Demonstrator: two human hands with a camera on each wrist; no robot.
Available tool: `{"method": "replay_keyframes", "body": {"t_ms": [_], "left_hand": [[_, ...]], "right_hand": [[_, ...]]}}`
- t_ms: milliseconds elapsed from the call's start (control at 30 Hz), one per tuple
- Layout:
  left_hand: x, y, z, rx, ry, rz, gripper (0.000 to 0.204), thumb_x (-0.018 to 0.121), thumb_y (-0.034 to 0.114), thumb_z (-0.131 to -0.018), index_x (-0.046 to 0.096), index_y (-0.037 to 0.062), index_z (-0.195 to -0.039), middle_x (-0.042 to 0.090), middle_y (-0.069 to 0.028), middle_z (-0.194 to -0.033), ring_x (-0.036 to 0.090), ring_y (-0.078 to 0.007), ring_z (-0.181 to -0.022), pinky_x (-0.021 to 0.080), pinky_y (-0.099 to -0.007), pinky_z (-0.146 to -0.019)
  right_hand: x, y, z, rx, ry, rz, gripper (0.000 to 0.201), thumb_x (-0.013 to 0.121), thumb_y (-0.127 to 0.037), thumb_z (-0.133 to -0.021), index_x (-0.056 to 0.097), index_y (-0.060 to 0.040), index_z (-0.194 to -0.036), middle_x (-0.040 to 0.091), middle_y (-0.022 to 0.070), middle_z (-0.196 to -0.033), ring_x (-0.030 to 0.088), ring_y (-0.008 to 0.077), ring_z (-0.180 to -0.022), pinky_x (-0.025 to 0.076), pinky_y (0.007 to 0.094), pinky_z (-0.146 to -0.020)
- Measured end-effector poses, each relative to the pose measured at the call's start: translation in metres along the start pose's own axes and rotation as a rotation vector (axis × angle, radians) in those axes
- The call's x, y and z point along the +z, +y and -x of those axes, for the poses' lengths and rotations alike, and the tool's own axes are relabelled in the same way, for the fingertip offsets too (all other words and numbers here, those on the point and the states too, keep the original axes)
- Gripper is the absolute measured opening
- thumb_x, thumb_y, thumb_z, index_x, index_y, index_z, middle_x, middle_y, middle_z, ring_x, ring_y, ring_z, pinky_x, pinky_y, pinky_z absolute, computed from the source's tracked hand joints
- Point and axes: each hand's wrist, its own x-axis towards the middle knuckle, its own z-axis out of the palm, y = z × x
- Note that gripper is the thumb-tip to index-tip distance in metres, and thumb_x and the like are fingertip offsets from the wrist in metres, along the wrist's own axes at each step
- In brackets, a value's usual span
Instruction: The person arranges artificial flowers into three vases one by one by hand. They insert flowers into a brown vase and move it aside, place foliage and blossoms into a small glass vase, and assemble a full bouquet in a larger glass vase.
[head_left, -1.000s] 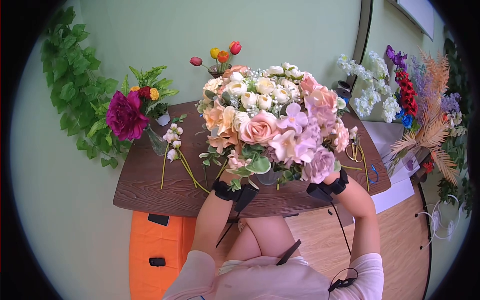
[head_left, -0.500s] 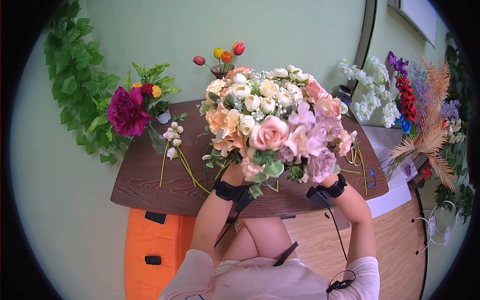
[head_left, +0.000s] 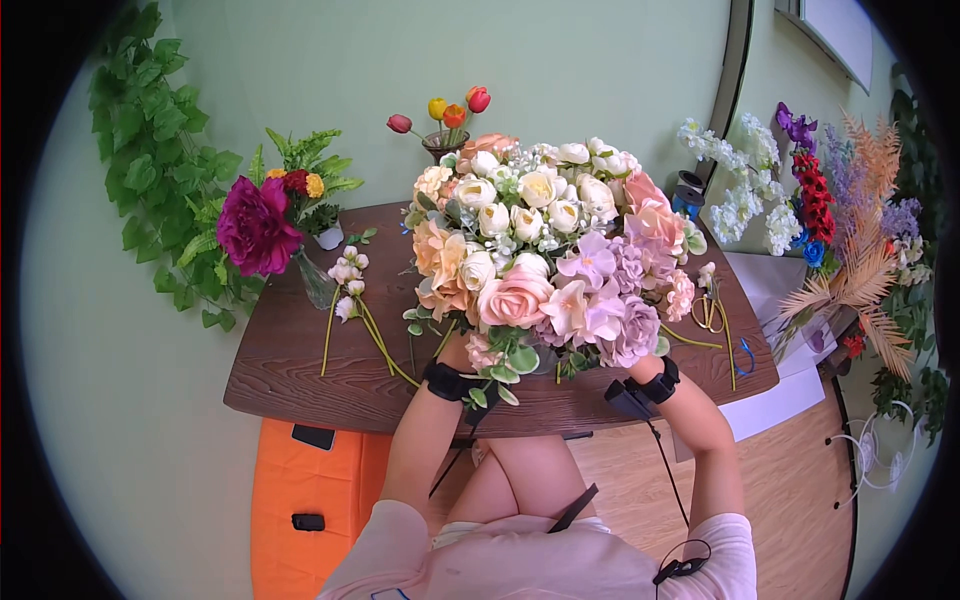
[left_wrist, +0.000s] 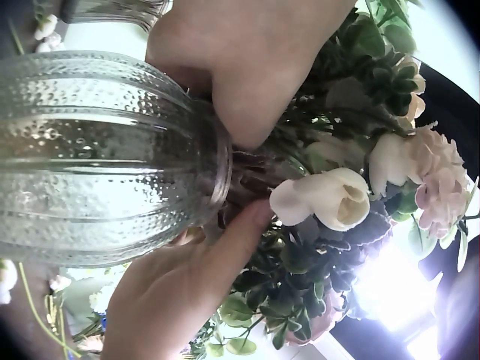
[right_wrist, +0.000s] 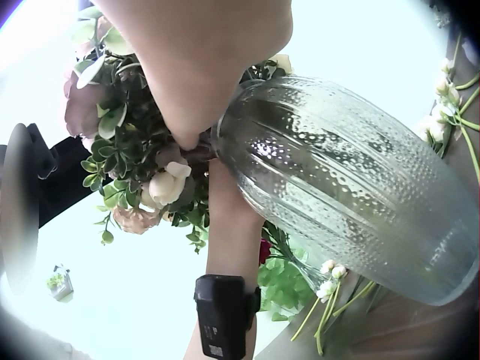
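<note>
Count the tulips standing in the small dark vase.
4: dull red tulip at far left, yellow tulip and orange tulip in the middle, bright red tulip at right. More may be hidden.

The big vase (left_wrist: 97, 157) looks like clear glass, shiny & wet-looking, w/ lots of tiny bumps & long smooth ribs. Its rim (left_wrist: 222, 161) is smooth. The flowers (head_left: 540, 230) look like soft cloth, mostly matt, w/ matt leaves (right_wrist: 112, 154), prob. cloth or plastic. The table (head_left: 290, 375) is dk. brown wood, or looks it, w/ wavy lines & a dull shine. Far left, the thin vase (head_left: 318, 283) is see-thru, like glass. On the right, the scissors (head_left: 707, 314) have shiny gold loops, metal-looking. Near left, the seat (head_left: 325, 485) is orange, smooth-ish & matt; its phone (head_left: 313, 437) is dk., flat & smooth. The shirt (head_left: 545, 565) is soft, matt cloth.
</note>
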Motion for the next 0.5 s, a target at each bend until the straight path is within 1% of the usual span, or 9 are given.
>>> {"method": "replay_keyframes", "body": {"t_ms": [133,167,233,267,300,333,500], "left_hand": [[-0.005,0.004,0.008,-0.003,-0.007,-0.039,0.041,0.047,0.019,-0.089,0.035,0.0046,-0.126,0.041,-0.0108,-0.125,0.042,-0.0243,-0.113,0.035,-0.036,-0.098],[-0.006,0.005,0.012,-0.004,-0.011,-0.048,0.041,0.047,0.019,-0.089,0.035,0.0046,-0.125,0.041,-0.0109,-0.125,0.042,-0.0244,-0.113,0.035,-0.036,-0.097],[-0.002,0.003,-0.002,-0.007,-0.016,-0.066,0.041,0.047,0.019,-0.089,0.035,0.0045,-0.125,0.041,-0.011,-0.125,0.042,-0.0245,-0.113,0.035,-0.0361,-0.097],[-0.004,0.006,0.005,-0.009,-0.017,-0.076,0.041,0.047,0.019,-0.089,0.035,0.0045,-0.125,0.042,-0.011,-0.125,0.042,-0.0246,-0.113,0.035,-0.0361,-0.097],[-0.008,0.01,0.016,-0.01,-0.018,-0.086,0.041,0.047,0.019,-0.088,0.035,0.0045,-0.125,0.042,-0.0111,-0.125,0.042,-0.0246,-0.113,0.035,-0.0362,-0.097],[-0.007,0.01,0.02,-0.011,-0.02,-0.096,0.041,0.048,0.019,-0.088,0.035,0.0045,-0.125,0.042,-0.0112,-0.125,0.042,-0.0247,-0.113,0.035,-0.0362,-0.097],[-0.013,0.012,0.035,-0.02,-0.031,-0.147,0.041,0.048,0.019,-0.088,0.036,0.0044,-0.124,0.042,-0.0114,-0.124,0.042,-0.025,-0.113,0.036,-0.0363,-0.097]], "right_hand": [[0.005,0.006,-0.005,-0.009,0.008,0.012,0.045,0.06,-0.025,-0.079,0.049,-0.0021,-0.117,0.054,0.0144,-0.114,0.051,0.0263,-0.104,0.04,0.0373,-0.09],[0.007,0.008,0.002,-0.011,0.012,0.015,0.045,0.06,-0.025,-0.079,0.049,-0.0021,-0.117,0.054,0.0144,-0.114,0.051,0.0264,-0.104,0.04,0.0374,-0.09],[0.009,0.011,0.005,-0.013,0.017,0.021,0.046,0.061,-0.025,-0.079,0.048,-0.002,-0.117,0.054,0.0146,-0.114,0.051,0.0267,-0.104,0.04,0.0376,-0.09],[0.011,0.013,0.002,-0.014,0.019,0.024,0.046,0.061,-0.025,-0.079,0.048,-0.002,-0.117,0.054,0.0147,-0.114,0.051,0.0268,-0.104,0.04,0.0377,-0.09],[0.01,0.015,0.012,-0.016,0.02,0.026,0.046,0.061,-0.025,-0.079,0.048,-0.002,-0.117,0.054,0.0148,-0.114,0.051,0.027,-0.104,0.04,0.0378,-0.09],[0.012,0.018,0.006,-0.018,0.022,0.028,0.046,0.061,-0.025,-0.079,0.048,-0.0019,-0.117,0.054,0.0149,-0.114,0.051,0.0271,-0.104,0.04,0.0379,-0.09],[0.017,0.032,0.028,-0.027,0.036,0.038,0.047,0.061,-0.025,-0.078,0.048,-0.0017,-0.117,0.054,0.0153,-0.114,0.051,0.0277,-0.105,0.04,0.0383,-0.09]]}}
